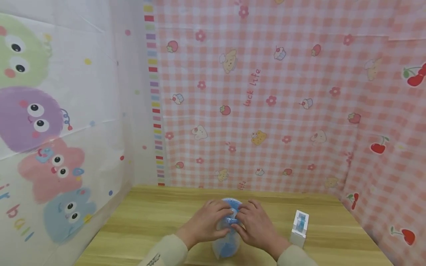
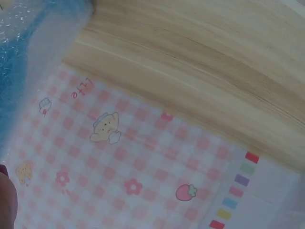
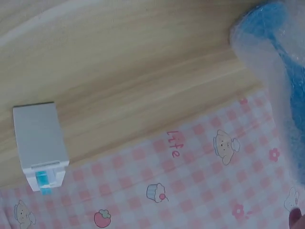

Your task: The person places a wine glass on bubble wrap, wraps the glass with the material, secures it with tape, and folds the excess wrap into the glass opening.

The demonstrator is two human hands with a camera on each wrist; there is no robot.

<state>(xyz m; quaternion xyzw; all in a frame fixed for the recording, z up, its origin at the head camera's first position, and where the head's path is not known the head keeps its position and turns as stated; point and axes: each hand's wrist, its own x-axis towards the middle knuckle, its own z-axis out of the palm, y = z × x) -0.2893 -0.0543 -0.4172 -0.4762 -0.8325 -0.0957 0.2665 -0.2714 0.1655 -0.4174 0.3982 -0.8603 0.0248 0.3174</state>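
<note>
A blue item in clear bubble wrap (image 1: 227,246) is upright between the two hands, above the wooden table. From its left side, the left hand (image 1: 209,221) grips the wrap with bent fingers and the thumb lower down. Opposite it, the right hand (image 1: 257,224) pinches the wrap near the upper part. The fingers nearly meet at a fold of the plastic. In the left wrist view the blue wrapped item (image 2: 12,81) fills the left edge; the right wrist view has the wrapped item (image 3: 293,81) along its right edge. What the blue item is cannot be made out.
A small white tape dispenser (image 1: 298,231) with light blue tape stands on the wooden table (image 1: 146,221), right of the right hand. Behind the table hangs a pink checked cloth (image 1: 253,122); a white cartoon-printed sheet (image 1: 110,122) covers the left side.
</note>
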